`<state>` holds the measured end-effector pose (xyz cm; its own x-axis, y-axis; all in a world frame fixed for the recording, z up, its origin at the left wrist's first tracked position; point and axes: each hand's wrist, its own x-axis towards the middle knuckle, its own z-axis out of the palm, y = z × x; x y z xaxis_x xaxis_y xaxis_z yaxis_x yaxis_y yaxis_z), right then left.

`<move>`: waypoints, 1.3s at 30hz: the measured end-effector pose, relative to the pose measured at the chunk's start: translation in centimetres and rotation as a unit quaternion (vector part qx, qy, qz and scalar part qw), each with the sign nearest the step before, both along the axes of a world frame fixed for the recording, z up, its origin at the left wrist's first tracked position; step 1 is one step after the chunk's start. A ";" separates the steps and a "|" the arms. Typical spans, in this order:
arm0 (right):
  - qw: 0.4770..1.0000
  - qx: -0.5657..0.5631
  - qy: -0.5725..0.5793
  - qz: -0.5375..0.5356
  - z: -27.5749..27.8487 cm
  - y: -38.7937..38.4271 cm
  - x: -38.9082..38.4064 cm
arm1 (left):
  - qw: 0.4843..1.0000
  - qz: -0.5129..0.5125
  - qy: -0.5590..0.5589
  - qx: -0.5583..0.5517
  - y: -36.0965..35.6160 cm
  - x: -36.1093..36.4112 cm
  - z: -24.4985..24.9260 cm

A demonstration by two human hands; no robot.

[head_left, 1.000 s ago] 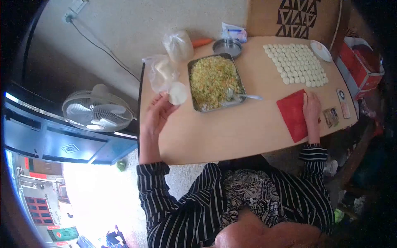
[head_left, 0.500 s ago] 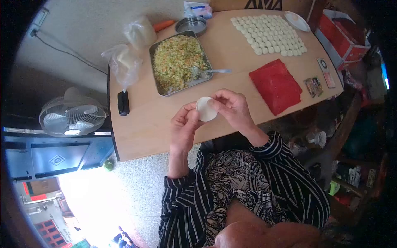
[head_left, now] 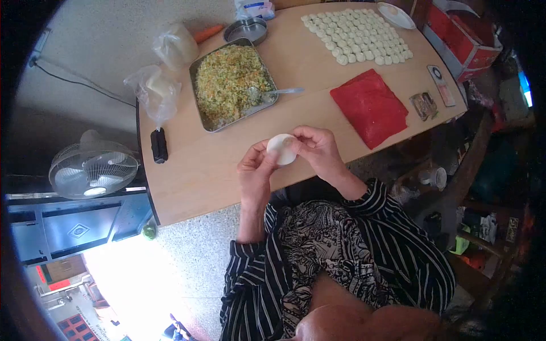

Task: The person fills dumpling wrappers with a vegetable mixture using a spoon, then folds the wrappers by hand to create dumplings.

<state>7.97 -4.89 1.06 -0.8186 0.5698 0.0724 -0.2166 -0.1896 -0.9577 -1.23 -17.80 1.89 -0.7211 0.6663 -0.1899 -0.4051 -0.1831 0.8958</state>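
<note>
Two hands are gripping: left hand (head_left: 256, 170) and right hand (head_left: 323, 154) are pinching one white disc (head_left: 281, 149), thumbs on its face, above the tabletop (head_left: 199, 176) by its near edge. Metal tray (head_left: 244, 116) is holding chopped mix (head_left: 230, 82) toward the left edge; dough pieces (head_left: 361, 37) are filling the far right corner. Fan (head_left: 94, 169) is standing off the left edge. Packet (head_left: 254, 9) at the far edge is showing unreadable print.

Outer garment (head_left: 406, 258): black, narrow white stripes, worn open at the front. Inner top (head_left: 324, 236): dense black-and-white print, exposed between the front edges. Left sleeve (head_left: 245, 267) and right sleeve (head_left: 372, 196): striped to match, terminating above the wrist. Left hand (head_left: 256, 169) and right hand (head_left: 321, 152): bare.
</note>
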 end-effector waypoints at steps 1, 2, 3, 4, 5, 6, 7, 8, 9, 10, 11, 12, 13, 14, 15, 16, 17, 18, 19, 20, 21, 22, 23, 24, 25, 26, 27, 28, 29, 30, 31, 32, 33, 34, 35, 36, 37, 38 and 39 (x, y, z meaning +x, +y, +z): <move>0.999 0.010 0.024 -0.028 -0.2 -0.1 -0.1 | 1.000 -0.004 -0.014 0.001 0.0 0.2 0.1; 1.000 -0.003 0.013 -0.020 -0.3 0.0 0.0 | 1.000 -0.005 -0.003 0.004 0.0 0.2 -0.3; 1.000 -0.017 0.002 -0.013 -0.2 0.1 0.1 | 1.000 -0.005 0.009 0.005 -0.1 0.1 -0.9; 0.999 -0.032 -0.009 -0.006 -0.1 0.1 0.3 | 1.000 -0.007 0.020 0.005 -0.3 0.1 -1.3; 1.000 -0.017 -0.025 0.002 0.1 0.1 0.4 | 1.000 -0.003 0.008 0.006 -0.5 0.0 -1.6; 0.999 -0.001 -0.040 0.010 0.3 0.2 0.5 | 1.000 0.000 -0.004 0.008 -0.6 -0.2 -1.3; 0.998 0.015 -0.055 0.018 0.4 0.2 0.6 | 1.000 0.004 -0.015 0.010 -0.6 -0.4 -1.1; 0.999 0.002 -0.047 0.012 0.2 0.1 0.5 | 1.000 -0.001 -0.011 0.012 -0.6 -0.3 -0.8; 0.999 -0.012 -0.039 0.007 0.0 -0.1 0.3 | 1.000 -0.005 -0.006 0.013 -0.6 -0.2 -0.6; 0.999 -0.027 -0.030 0.003 -0.1 -0.2 0.2 | 1.000 -0.009 -0.001 0.014 -0.7 -0.2 -0.5; 0.999 -0.030 -0.031 0.004 -0.1 -0.2 0.1 | 1.000 -0.016 0.015 0.008 -0.9 -0.3 -0.5; 0.999 -0.033 -0.032 0.006 -0.1 0.0 0.2 | 0.999 -0.022 0.030 0.002 -1.1 -0.5 -0.6; 0.999 -0.036 -0.033 0.008 -0.1 0.1 0.1 | 0.999 -0.028 0.044 -0.004 -1.3 -0.7 -0.7; 0.999 -0.020 -0.030 0.015 -0.3 0.2 0.0 | 0.998 -0.033 0.055 -0.019 -1.4 -0.8 -0.6; 0.999 -0.004 -0.029 0.023 -0.4 0.3 -0.1 | 0.997 -0.039 0.066 -0.034 -1.5 -0.8 -0.3; 0.999 0.012 -0.027 0.029 -0.5 0.3 -0.2 | 0.995 -0.046 0.076 -0.048 -1.6 -0.8 -0.2; 0.999 0.026 -0.036 0.027 -0.7 0.3 -0.3 | 0.994 -0.051 0.077 -0.052 -1.6 -0.8 -0.2; 0.998 0.040 -0.045 0.025 -0.8 0.3 -0.4 | 0.994 -0.056 0.078 -0.055 -1.7 -0.8 -0.3; 0.997 0.055 -0.054 0.023 -0.9 0.3 -0.5 | 0.993 -0.061 0.078 -0.057 -1.7 -0.9 -0.4; 0.997 0.049 -0.049 0.017 -0.9 0.3 -0.6 | 0.993 -0.064 0.081 -0.060 -1.8 -1.1 -0.5; 0.998 0.042 -0.044 0.011 -0.7 0.1 -0.6 | 0.992 -0.067 0.083 -0.063 -2.0 -1.4 -0.6; 0.999 0.036 -0.038 0.005 -0.5 -0.1 -0.7 | 0.992 -0.069 0.087 -0.066 -2.2 -1.7 -0.7; 0.999 0.021 -0.042 0.014 -0.3 -0.2 -0.7 | 0.995 -0.054 0.065 -0.046 -2.1 -1.8 -0.7; 0.999 0.006 -0.048 0.024 -0.2 -0.4 -0.8 | 0.998 -0.040 0.043 -0.027 -1.9 -1.8 -0.6; 0.998 -0.008 -0.053 0.032 -0.2 -0.5 -0.8 | 0.999 -0.026 0.020 -0.007 -1.7 -1.8 -0.6; 0.998 -0.009 -0.051 0.028 -0.1 -0.6 -0.9 | 1.000 -0.021 -0.001 0.005 -1.6 -1.7 -0.7; 0.998 -0.009 -0.049 0.023 0.0 -0.8 -1.1 | 0.999 -0.017 -0.023 0.017 -1.6 -1.6 -0.8; 0.999 -0.010 -0.047 0.017 -0.1 -1.0 -1.3 | 0.999 -0.013 -0.043 0.030 -1.5 -1.5 -0.9; 0.999 -0.006 -0.040 0.008 -0.2 -1.0 -1.4 | 0.999 -0.013 -0.028 0.029 -1.4 -1.3 -0.9; 0.999 -0.001 -0.033 -0.002 -0.3 -1.0 -1.6 | 0.999 -0.012 -0.012 0.029 -1.3 -0.9 -0.7; 1.000 0.003 -0.025 -0.012 -0.4 -1.0 -1.7 | 1.000 -0.011 0.004 0.029 -1.3 -0.8 -0.6; 0.999 -0.004 -0.034 -0.004 -0.3 -1.0 -1.6 | 1.000 -0.011 0.013 0.020 -1.5 -0.9 -0.8; 0.999 -0.011 -0.043 0.003 -0.1 -0.9 -1.4 | 1.000 -0.010 0.022 0.011 -1.7 -1.1 -1.1; 0.998 -0.019 -0.051 0.010 0.0 -0.8 -1.3 | 0.999 -0.009 0.032 0.001 -1.9 -1.2 -1.3; 0.999 -0.001 -0.047 0.015 -0.1 -0.8 -1.4 | 0.999 -0.013 0.039 -0.002 -2.0 -1.3 -1.4; 0.999 0.018 -0.043 0.019 -0.1 -0.8 -1.6 | 0.999 -0.018 0.046 -0.005 -2.1 -1.3 -1.4; 0.998 0.036 -0.038 0.022 -0.2 -0.8 -1.7 | 0.998 -0.024 0.054 -0.008 -2.2 -1.4 -1.3; 0.998 0.042 -0.040 0.024 -0.4 -0.7 -1.7 | 0.998 -0.026 0.053 -0.014 -2.3 -1.4 -1.3; 0.998 0.048 -0.042 0.025 -0.4 -0.7 -1.8 | 0.998 -0.030 0.054 -0.019 -2.4 -1.5 -1.4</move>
<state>6.21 -5.58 0.67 -0.8510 0.5222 0.0555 -0.1280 -0.1038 -0.9863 -2.69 -20.19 0.49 -0.6982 0.7022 -0.1397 -0.3153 -0.1263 0.9406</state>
